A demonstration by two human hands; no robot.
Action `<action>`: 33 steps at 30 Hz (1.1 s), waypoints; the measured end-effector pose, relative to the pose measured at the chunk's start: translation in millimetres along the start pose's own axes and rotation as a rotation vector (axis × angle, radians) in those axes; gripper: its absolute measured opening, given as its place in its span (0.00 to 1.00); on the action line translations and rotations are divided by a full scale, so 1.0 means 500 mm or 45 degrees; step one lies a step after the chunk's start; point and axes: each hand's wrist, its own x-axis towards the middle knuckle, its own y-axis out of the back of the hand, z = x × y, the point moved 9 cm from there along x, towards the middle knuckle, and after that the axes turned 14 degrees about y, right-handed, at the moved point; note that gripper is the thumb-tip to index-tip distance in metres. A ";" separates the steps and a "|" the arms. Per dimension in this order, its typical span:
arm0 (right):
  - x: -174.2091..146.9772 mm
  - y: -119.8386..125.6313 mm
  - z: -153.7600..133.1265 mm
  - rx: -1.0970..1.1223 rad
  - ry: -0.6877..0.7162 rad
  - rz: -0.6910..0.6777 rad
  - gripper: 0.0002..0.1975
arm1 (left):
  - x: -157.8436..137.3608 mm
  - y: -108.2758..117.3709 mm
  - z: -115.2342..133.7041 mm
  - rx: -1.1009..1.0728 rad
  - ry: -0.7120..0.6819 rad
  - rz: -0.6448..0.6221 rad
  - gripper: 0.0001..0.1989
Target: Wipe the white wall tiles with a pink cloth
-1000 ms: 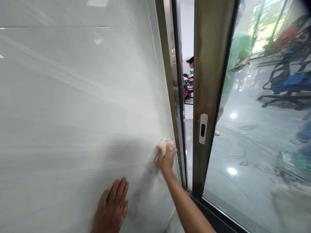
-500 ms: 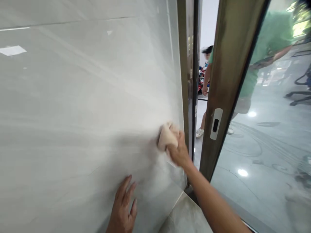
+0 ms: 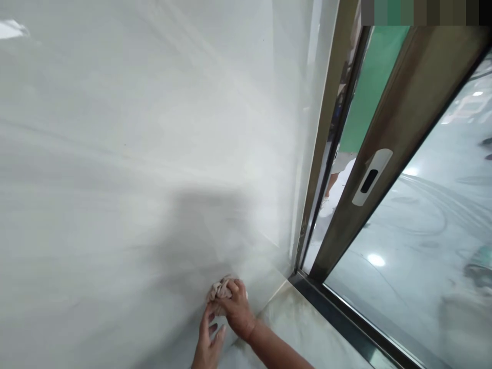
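A crumpled beige cloth (image 3: 220, 290) is pressed on the glossy, pale marbled wall (image 3: 154, 128), low down near the floor corner. My right hand (image 3: 239, 313) has its fingers closed round the cloth. Just below and left of it is my left hand (image 3: 207, 341), fingers apart and curved. Its fingertips reach the cloth's lower edge; whether they touch it I cannot tell. Both hands cast a soft shadow on the wall.
To the right stands a brown metal-framed glass door (image 3: 388, 118) with a white recessed handle (image 3: 372, 178), partly open. A person in a green top (image 3: 369, 92) is beyond the gap. A dark sill (image 3: 330, 307) edges the marbled floor (image 3: 292, 323).
My right hand has moved down and left with the cloth, away from the door frame, to beside my left hand. The view has tilted. The person in green now fills the door gap.
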 end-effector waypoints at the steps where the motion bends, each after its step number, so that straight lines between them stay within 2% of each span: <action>1: -0.020 -0.009 0.012 0.067 -0.057 -0.070 0.11 | 0.005 -0.011 -0.036 -0.011 0.027 -0.012 0.47; 3: -0.052 -0.010 0.024 0.203 -0.168 -0.177 0.11 | 0.000 -0.041 -0.065 -0.074 -0.001 -0.102 0.52; 5: -0.088 0.004 0.023 0.315 -0.309 -0.211 0.11 | -0.021 -0.082 -0.063 -0.238 -0.025 -0.274 0.60; 8: -0.154 0.045 0.005 0.388 -0.541 -0.124 0.17 | -0.064 -0.140 -0.050 -0.542 0.017 -0.525 0.76; 10: -0.187 0.074 -0.012 0.428 -0.623 -0.070 0.22 | -0.092 -0.162 -0.046 -0.603 0.042 -0.597 0.82; 12: -0.193 0.104 -0.024 0.483 -0.640 -0.042 0.25 | -0.114 -0.165 -0.038 -0.529 0.023 -0.598 0.77; 14: -0.167 0.144 -0.029 0.510 -0.621 0.008 0.27 | -0.130 -0.149 -0.010 -0.409 -0.040 -0.526 0.62; 16: -0.108 0.201 -0.037 0.452 -0.562 0.113 0.27 | -0.141 -0.117 0.054 -0.295 -0.130 -0.410 0.47; 18: -0.018 0.271 -0.070 0.318 -0.444 0.263 0.26 | -0.156 -0.072 0.164 -0.154 -0.306 -0.249 0.39; 20: 0.095 0.341 -0.141 0.155 -0.234 0.411 0.23 | -0.191 -0.017 0.316 0.030 -0.641 -0.038 0.33; 22: 0.214 0.389 -0.242 -0.007 0.081 0.534 0.20 | -0.248 0.050 0.467 0.249 -1.071 0.326 0.23; 23: 0.267 0.397 -0.288 -0.096 0.214 0.576 0.19 | -0.272 0.079 0.523 0.377 -1.223 0.528 0.19; 25: 0.343 0.378 -0.354 -0.227 0.447 0.653 0.19 | -0.309 0.137 0.584 0.532 -1.447 0.922 0.15; 27: 0.370 0.312 -0.368 -0.287 0.580 0.666 0.18 | -0.316 0.184 0.577 0.631 -1.509 1.210 0.12; 28: 0.364 0.265 -0.354 -0.288 0.594 0.626 0.17 | -0.310 0.201 0.552 0.691 -1.499 1.295 0.10; 30: 0.320 0.150 -0.291 -0.216 0.494 0.425 0.14 | -0.286 0.218 0.473 0.844 -1.443 1.352 0.04; 33: 0.181 -0.050 -0.172 0.068 0.171 -0.111 0.10 | -0.248 0.220 0.322 1.035 -1.333 1.277 0.12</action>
